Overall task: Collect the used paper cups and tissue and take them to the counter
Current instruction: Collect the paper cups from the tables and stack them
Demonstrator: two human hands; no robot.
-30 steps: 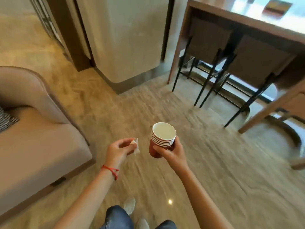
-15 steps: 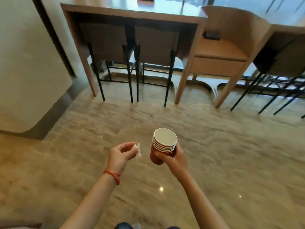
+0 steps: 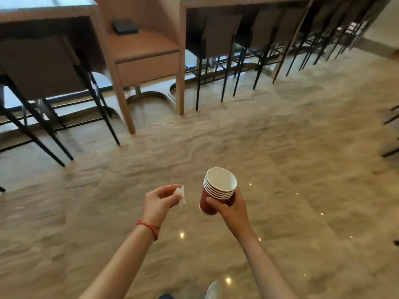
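Note:
A stack of several red paper cups with white insides is held upright in front of me, gripped by my right hand around its lower half. Just to its left, my left hand pinches a small crumpled white tissue between thumb and fingers; a red string bracelet sits on that wrist. Both hands hover over the polished marble floor, a short gap between tissue and cups.
Ahead stand high wooden tables with dark bar stools on thin black legs tucked under them. A brown padded bench seat carries a small dark object. More chair legs show at the right edge. My shoe shows below.
The view has swung right: the sofa and pillar left the frame, the tables and stools slid leftward. Both hands keep the same hold on tissue and cups.

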